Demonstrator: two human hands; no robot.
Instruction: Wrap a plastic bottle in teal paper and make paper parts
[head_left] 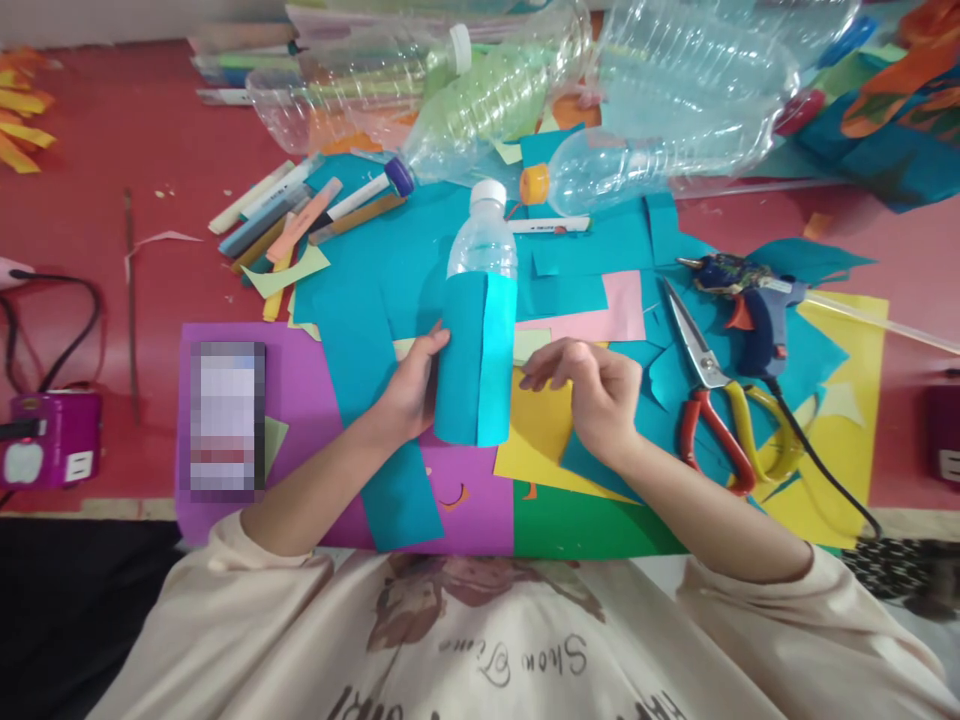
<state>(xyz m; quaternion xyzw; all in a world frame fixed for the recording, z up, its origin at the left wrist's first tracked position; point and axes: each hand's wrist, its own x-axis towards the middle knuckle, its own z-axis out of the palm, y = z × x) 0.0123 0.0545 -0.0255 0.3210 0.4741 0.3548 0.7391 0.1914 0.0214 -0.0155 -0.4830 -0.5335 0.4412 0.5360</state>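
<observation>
A clear plastic bottle (484, 245) with a white cap stands upright in front of me, its body wrapped in a sheet of blue paper (465, 370). One edge of the paper overlaps in a vertical seam facing me. My left hand (412, 385) grips the wrapped bottle from its left side, with the fingers behind it mostly hidden. To the right of the bottle, apart from it, my right hand (604, 390) hovers over yellow and blue paper. Its fingers are curled, and I see nothing held in them.
Scissors (709, 370) with red and yellow handles and a blue glue gun (761, 310) lie at right. Several markers (281, 220) are heaped at left, above a phone (225, 420) on purple paper. Empty plastic bottles (660, 100) crowd the back. Paper scraps cover the red table (90, 220).
</observation>
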